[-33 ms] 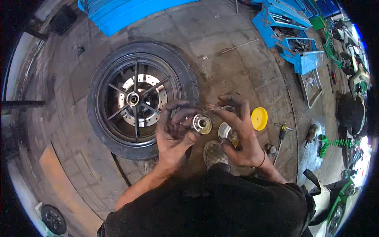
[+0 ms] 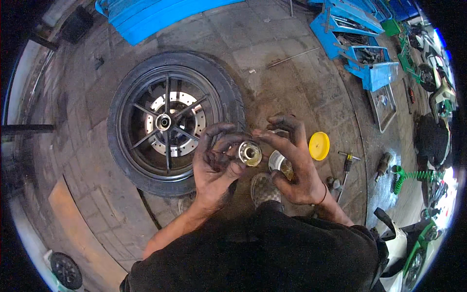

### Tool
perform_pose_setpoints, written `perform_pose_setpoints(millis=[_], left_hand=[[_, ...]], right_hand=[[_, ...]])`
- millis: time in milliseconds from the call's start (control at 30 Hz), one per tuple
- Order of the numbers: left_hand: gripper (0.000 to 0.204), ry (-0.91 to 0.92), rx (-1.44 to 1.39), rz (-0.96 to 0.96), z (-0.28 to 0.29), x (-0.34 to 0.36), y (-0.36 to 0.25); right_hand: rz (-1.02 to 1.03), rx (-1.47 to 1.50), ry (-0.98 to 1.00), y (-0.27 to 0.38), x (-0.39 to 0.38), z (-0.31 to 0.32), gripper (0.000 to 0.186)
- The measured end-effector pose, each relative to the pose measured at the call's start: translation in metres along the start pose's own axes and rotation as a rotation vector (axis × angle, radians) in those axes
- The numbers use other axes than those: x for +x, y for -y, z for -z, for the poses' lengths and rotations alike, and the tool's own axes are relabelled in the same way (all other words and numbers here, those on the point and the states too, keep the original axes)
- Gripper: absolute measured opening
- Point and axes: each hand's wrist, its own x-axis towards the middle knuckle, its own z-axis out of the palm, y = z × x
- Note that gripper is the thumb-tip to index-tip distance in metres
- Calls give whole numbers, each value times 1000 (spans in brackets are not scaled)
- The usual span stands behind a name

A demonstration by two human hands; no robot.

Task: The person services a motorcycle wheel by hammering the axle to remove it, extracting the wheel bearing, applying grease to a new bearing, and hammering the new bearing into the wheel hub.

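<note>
My left hand [image 2: 211, 165], blackened with grime, pinches a shiny round metal collar [image 2: 250, 154] with a hole through its middle. Yellowish grease shows around the collar's edge. In my right hand [image 2: 296, 165] is a small tub [image 2: 277, 160] with a pale side and yellowish contents, held low between thumb and palm. The right index finger stretches left, its tip close to the collar; I cannot tell whether they touch. On the floor just right of that hand lies a round yellow lid [image 2: 319, 146].
A motorcycle wheel [image 2: 124, 151] with tyre and brake disc lies flat at left. Blue toolboxes [image 2: 155, 22] stand behind, another opened toolbox [image 2: 382, 75] at far right. A T-handle tool [image 2: 347, 165], an air tool [image 2: 384, 165] and a green coiled hose [image 2: 413, 176] lie at right.
</note>
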Motion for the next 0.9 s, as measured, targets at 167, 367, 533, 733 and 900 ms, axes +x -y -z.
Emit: perform_pose_setpoints(millis=[167, 367, 533, 733, 900], left_hand=[[75, 39, -38, 73, 2, 0, -1], [70, -22, -26, 56, 0, 0, 1], [69, -89, -5, 14, 1, 2, 3], [77, -213, 212, -203, -7, 2, -1], [80, -249, 304, -313, -5, 2, 4]], right_hand=[[76, 45, 59, -11, 2, -2, 78], [49, 83, 53, -13, -5, -11, 78], [-6, 174, 58, -9, -10, -23, 84], [-28, 235, 123, -3, -12, -32, 96], [-38, 392, 161, -9, -16, -40, 100]])
